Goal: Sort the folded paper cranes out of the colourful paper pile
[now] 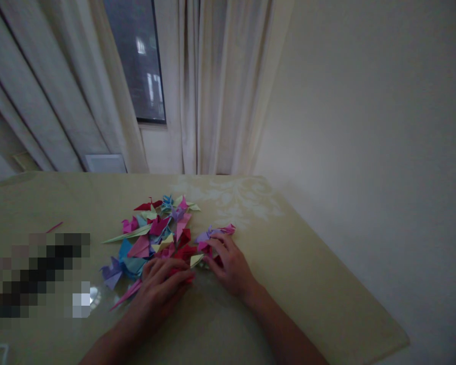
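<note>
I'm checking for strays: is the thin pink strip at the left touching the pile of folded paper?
Apart. The head view shows a stretch of tabletop between the thin pink strip and the pile of folded paper.

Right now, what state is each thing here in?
Multicoloured folded-paper pieces: heaped loosely, overlapping.
Thin pink stick-like item: lying apart, at left.
Pale yellowish table: bearing the pieces.
Dark glass window: partly uncovered; open or shut, unclear.
Cream fabric curtains: parted.
Left bare-hand grip: bent over near pieces.
Right bare-hand grip: bent at right-side pieces.
</note>
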### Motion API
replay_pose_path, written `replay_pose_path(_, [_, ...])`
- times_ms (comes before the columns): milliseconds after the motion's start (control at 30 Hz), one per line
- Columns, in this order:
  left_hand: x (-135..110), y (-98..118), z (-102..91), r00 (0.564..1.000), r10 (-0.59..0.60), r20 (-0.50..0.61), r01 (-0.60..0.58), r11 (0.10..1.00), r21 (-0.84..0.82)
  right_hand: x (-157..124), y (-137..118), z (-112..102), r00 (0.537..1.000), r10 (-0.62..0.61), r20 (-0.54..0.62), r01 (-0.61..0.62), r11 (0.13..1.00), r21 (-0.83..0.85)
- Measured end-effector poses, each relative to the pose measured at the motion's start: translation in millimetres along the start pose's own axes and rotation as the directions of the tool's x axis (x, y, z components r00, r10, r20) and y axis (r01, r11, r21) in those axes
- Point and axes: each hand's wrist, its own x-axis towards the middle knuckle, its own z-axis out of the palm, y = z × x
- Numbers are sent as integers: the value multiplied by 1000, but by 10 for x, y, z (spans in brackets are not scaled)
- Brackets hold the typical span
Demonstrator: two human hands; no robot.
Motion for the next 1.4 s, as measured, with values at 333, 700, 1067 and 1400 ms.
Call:
replay_pose_path(333, [36,110,-214,914,-115,-388,13,967,-256,-105,-216,130,993,-113,-34,114,993,22])
replay_pose_path(700, [148,143,-112,803,-571,169,486,466,-739,-41,-212,13,979,165,-124,-48,765,642])
replay_pose_path(1067, [137,199,-108,913,-365,183,407,778,-480,120,360,-792,805,573,-154,-175,477,861])
replay_pose_path(1400, [225,434,422,978,113,176,-126,990,67,9,755,-1004,926,345,-155,-319,932,171])
